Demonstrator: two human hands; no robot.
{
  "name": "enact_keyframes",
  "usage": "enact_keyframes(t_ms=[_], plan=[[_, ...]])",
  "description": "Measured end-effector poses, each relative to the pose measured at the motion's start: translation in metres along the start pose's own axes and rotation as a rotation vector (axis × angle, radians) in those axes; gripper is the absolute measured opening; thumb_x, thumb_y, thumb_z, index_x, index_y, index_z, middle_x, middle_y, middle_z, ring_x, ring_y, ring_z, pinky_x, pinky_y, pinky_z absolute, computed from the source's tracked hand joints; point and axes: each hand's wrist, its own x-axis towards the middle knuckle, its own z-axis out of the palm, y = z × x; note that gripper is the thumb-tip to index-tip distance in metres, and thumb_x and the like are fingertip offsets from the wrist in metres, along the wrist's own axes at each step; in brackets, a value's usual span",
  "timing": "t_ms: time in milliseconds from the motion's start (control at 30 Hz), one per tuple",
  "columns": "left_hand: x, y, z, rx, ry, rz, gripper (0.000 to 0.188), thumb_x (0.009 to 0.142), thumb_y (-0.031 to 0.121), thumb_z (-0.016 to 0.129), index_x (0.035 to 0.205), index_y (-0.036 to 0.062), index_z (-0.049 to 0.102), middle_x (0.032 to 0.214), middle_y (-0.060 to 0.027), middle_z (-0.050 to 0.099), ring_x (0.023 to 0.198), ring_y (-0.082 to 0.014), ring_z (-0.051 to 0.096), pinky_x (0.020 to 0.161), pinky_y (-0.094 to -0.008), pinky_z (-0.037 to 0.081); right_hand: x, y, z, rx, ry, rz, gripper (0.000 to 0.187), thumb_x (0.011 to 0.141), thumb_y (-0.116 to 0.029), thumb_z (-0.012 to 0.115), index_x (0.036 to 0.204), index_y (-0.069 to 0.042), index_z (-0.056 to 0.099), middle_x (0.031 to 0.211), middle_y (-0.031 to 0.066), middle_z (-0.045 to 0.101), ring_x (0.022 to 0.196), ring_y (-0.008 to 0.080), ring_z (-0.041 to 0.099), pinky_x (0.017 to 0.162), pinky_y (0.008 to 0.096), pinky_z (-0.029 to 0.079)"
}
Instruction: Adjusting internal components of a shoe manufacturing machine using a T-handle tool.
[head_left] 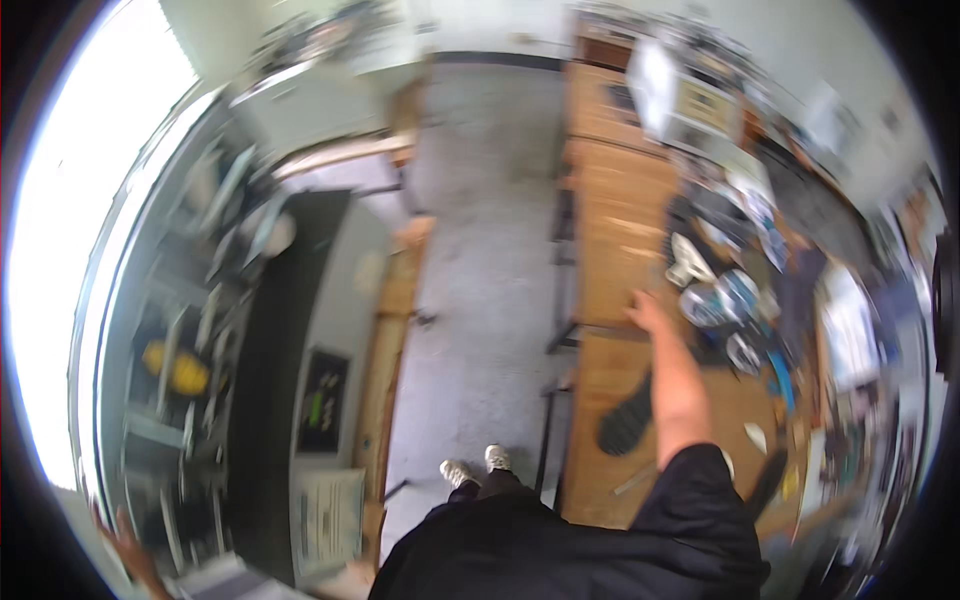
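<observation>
So in the head view (blurry as heck, fair warning) the right hand point(643, 308) is sitting right of centre over the wooden bench point(612, 255), fingers loosely apart and a bit curled, and I'm not spotting anything in its grip; can't tell if it's touching the top. Just right of it a white object point(688, 262) is lying at the edge of a messy pile, with a clear-and-blue plastic bundle point(720, 300) sitting right beside that. A pale ring-shaped thing point(743, 353) and a blue strip point(780, 380) are lying lower down, and a dark flat shape point(625, 425) is resting on the wood left of the bare forearm. Down in the lower left corner another hand point(125, 545) is showing with its fingers spreading, nothing visible in it, but whether that's the wearer's left or somebody else's I can't tell. A dark-topped grey cabinet point(345, 290) is standing left of centre, with a yellow thing point(175, 368) showing farther left. Pale shoes point(497, 457) are standing on the grey floor point(480, 250) at lower centre.
</observation>
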Motion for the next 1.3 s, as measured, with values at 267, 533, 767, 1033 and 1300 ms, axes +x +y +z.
enact_keyframes(t_ms=[267,533,767,1033,1300], plan=[[-0.078,0.276,-0.023,-0.294,0.139,-0.341,0.032,0.073,0.001,0.062,0.104,0.0034,0.056,0.112,-0.0126,0.055,0.107,-0.0241,0.05,0.091,-0.033,0.038,0.011,0.088,-0.006,-0.177,0.304,-0.235,0.047,0.07,-0.025,0.071,0.108,-0.003,0.053,0.104,0.0206,0.054,0.1,0.0372,0.049,0.087,0.0439,0.039],[-0.168,0.302,0.031,-0.624,-0.177,-0.428,0.025,0.076,0.013,0.063,0.098,0.0028,0.059,0.105,-0.0138,0.056,0.101,-0.0289,0.053,0.086,-0.0359,0.043,0.027,0.069,-0.007,-0.354,-0.039,-0.128,0.044,0.068,-0.026,0.073,0.102,-0.005,0.055,0.092,0.0178,0.061,0.089,0.0337,0.057,0.08,0.0395,0.044],[-0.189,0.228,0.038,-0.727,-0.126,-0.608,0.021,0.079,0.012,0.061,0.097,0.0023,0.06,0.102,-0.0121,0.058,0.096,-0.0263,0.057,0.081,-0.0328,0.045,-0.06,-0.037,-0.003,1.19,0.033,-0.077,0.031,0.088,-0.026,0.055,0.11,-0.006,0.047,0.1,0.0063,0.055,0.085,0.0184,0.052,0.075,0.0329,0.043],[-0.188,0.194,0.087,-1.084,-0.214,-0.599,0.022,0.085,0.014,0.055,0.104,0.0026,0.058,0.103,-0.0111,0.059,0.095,-0.0201,0.057,0.081,-0.03,0.046,-0.403,-0.379,0.018,1.723,-0.811,-0.21,0.027,0.076,-0.025,0.058,0.1,-0.016,0.05,0.085,0.0001,0.052,0.069,0.0141,0.048,0.065,0.0333,0.04],[-0.173,0.188,0.073,-2.23,-0.185,-0.988,0.035,0.092,0.014,0.047,0.123,0.0017,0.04,0.108,-0.0116,0.055,0.093,-0.018,0.055,0.077,-0.0312,0.048,-0.55,-0.54,0.005,1.483,-1.276,-0.359,0.064,0.075,-0.001,0.05,0.135,-0.005,0.028,0.083,0.0042,0.043,0.066,0.0126,0.044,0.07,0.0325,0.042]])
